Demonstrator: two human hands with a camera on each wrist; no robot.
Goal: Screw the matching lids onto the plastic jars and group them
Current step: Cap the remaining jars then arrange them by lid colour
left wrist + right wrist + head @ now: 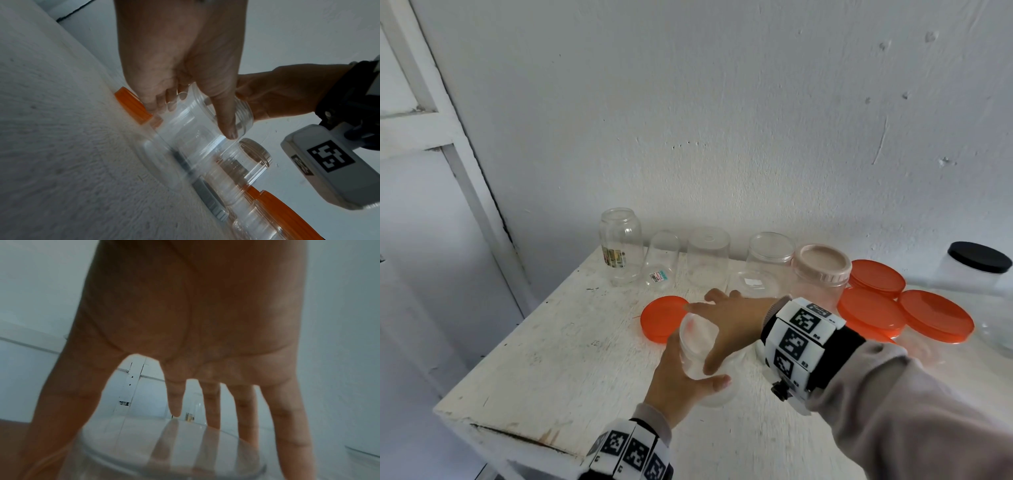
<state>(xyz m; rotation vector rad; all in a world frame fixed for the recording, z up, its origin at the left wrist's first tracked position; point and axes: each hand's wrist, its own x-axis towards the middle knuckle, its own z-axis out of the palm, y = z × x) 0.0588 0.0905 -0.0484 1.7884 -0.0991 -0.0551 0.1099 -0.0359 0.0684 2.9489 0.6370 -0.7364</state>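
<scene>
Clear plastic jar [700, 356] stands on the white table [544, 359], near its front-middle, mouth up and without a lid. Left hand [681, 383] grips the jar's side wall: fingers wrapped round the far-left side, thumb [226, 116] laid across the near side just below the threaded neck. Right hand [729, 318] is spread over the jar's mouth from above, fingers [242, 404] straight and fanned; the right wrist view shows the fingertips reaching down past the rim. No lid visible in that hand; contact with the rim cannot be confirmed.

One orange lid [662, 318] lies flat on the table, just behind-left of the held jar and touching or nearly touching it. Row along the back wall, left to right: labelled clear jar [621, 246] upright, two clear jars inverted [662, 260] [708, 257], one wide open jar [768, 263], one pink-lidded jar [820, 270]. Three more orange lids [876, 274] [871, 313] [936, 315] sit at the right, on other clear jars. Black-lidded jar [977, 263] at far right.
</scene>
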